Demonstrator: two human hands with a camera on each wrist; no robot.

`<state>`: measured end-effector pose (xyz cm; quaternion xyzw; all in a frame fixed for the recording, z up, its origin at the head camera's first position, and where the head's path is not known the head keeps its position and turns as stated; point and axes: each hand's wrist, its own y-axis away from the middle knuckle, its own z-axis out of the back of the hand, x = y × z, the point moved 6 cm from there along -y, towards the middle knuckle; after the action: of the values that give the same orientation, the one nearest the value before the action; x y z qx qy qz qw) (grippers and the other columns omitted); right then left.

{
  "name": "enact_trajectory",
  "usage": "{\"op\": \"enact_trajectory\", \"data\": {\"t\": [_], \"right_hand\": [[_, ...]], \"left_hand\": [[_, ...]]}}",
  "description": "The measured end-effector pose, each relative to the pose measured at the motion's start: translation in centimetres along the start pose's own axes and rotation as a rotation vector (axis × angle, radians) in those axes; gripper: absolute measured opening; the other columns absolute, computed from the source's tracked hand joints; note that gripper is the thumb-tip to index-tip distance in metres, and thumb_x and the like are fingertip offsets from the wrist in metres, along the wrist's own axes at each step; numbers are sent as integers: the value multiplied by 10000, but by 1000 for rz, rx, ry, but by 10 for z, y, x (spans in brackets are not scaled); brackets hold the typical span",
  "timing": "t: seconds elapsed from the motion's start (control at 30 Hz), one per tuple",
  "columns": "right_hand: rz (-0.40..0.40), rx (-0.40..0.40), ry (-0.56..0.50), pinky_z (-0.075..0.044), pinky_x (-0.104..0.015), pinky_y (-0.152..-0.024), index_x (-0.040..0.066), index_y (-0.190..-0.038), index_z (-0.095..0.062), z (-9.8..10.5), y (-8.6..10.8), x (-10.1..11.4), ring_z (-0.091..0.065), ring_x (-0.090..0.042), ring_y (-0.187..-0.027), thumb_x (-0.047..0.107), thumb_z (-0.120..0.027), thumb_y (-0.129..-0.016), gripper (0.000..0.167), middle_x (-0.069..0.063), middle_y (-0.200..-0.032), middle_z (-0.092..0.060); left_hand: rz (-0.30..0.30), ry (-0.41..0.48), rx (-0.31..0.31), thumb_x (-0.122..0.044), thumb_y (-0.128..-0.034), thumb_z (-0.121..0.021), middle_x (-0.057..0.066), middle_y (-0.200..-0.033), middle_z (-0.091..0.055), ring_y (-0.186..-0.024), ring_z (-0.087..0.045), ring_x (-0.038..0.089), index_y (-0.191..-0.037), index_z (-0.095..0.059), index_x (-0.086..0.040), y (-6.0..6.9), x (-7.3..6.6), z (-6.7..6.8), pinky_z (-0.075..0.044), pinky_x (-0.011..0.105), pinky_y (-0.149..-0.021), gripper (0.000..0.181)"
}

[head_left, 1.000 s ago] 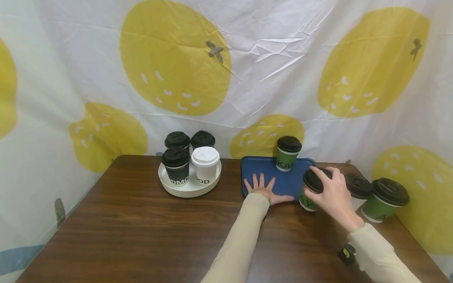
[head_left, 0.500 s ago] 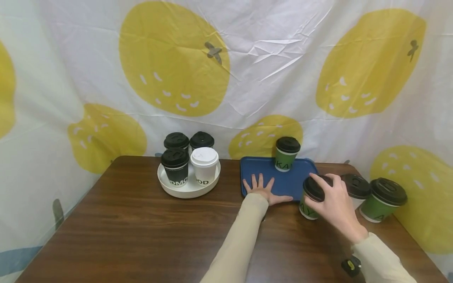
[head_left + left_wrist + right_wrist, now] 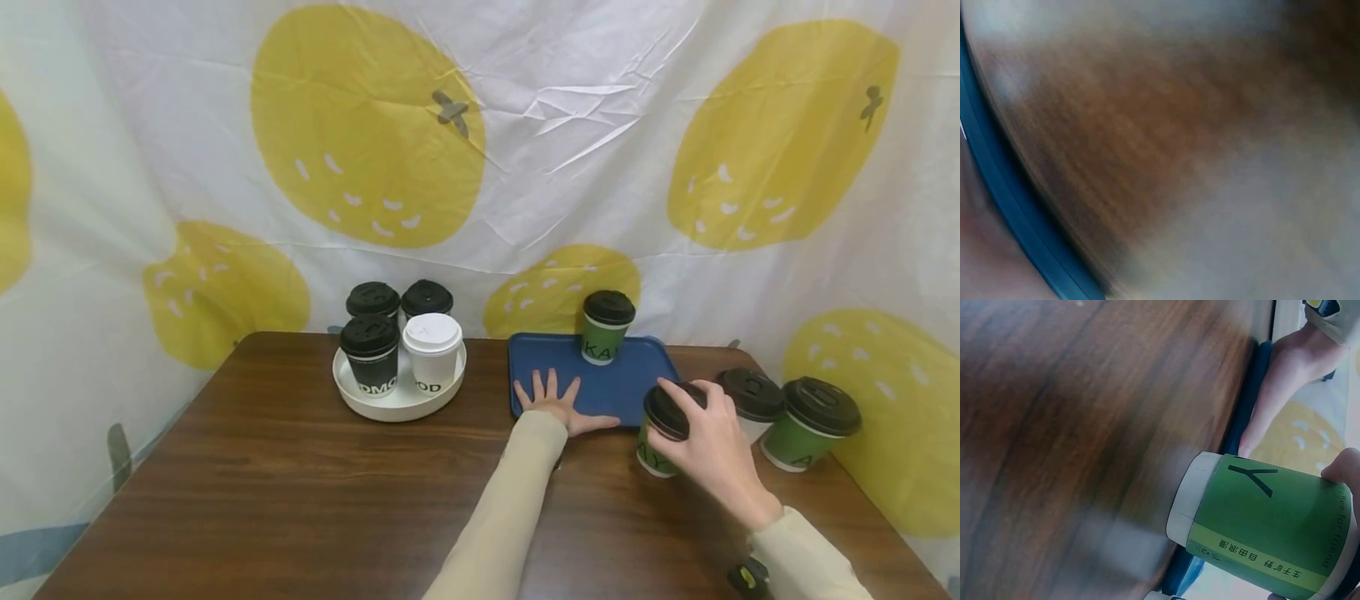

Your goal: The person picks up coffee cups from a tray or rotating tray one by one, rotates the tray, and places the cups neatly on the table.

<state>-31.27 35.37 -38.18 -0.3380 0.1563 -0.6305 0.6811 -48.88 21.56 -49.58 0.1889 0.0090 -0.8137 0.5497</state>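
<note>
My right hand (image 3: pixel 716 442) grips a green paper coffee cup (image 3: pixel 1266 525) with a black lid, by its upper part. The cup stands upright off the front right corner of a blue tray (image 3: pixel 540 354); whether its base touches the table I cannot tell. Spread flat, my left hand (image 3: pixel 558 408) lies across the tray's front edge with its fingers straight. Another green cup (image 3: pixel 603 333) with a black lid stands at the back of that tray. In the left wrist view only the blue tray edge (image 3: pixel 1016 212) and blurred wood show.
To the right stand a black-lidded white cup (image 3: pixel 752 404), partly behind my right hand, and a green cup (image 3: pixel 813 429). A round white tray (image 3: pixel 397 410) on the left bears a white cup (image 3: pixel 432 358) and several black-lidded cups. A curtain (image 3: pixel 562 192) hangs behind the wooden table (image 3: pixel 300 500).
My right hand has drawn the gripped green cup a little toward me, away from the blue tray's corner. My left hand has stayed in place on the tray.
</note>
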Motion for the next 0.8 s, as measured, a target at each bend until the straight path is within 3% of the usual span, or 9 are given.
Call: {"op": "enact_trajectory", "data": {"t": [0.33, 0.63, 0.8], "right_hand": [[26, -37, 19, -513, -602, -590, 132, -1320, -687, 5, 9, -1, -571, -532, -999, 225, -866, -704, 648, -340, -1244, -556], [18, -29, 18, -508, -618, -570, 126, -1313, -685, 14, 20, -4, -558, -543, -1045, 221, -881, -683, 666, -344, -1271, -543], [24, -69, 29, -507, -623, -549, 137, -1298, -696, 24, 31, -8, -563, -527, -1050, 230, -880, -652, 678, -325, -1259, -559]], "left_hand": [[-3, -11, -1, -1030, -704, -412, 4, -1773, 49, -1646, 96, 325, -1627, -118, -491, -4, 1, -3, 50, 639, -1296, 1109], [2, 11, -7, -1008, -716, -456, -2, -1775, 34, -1649, 90, 311, -1625, -145, -491, 3, 0, 1, 57, 633, -1297, 1091], [3, 21, -7, -1004, -715, -465, -9, -1775, 38, -1649, 95, 309, -1622, -146, -500, 3, 0, 2, 63, 633, -1296, 1086]]}}
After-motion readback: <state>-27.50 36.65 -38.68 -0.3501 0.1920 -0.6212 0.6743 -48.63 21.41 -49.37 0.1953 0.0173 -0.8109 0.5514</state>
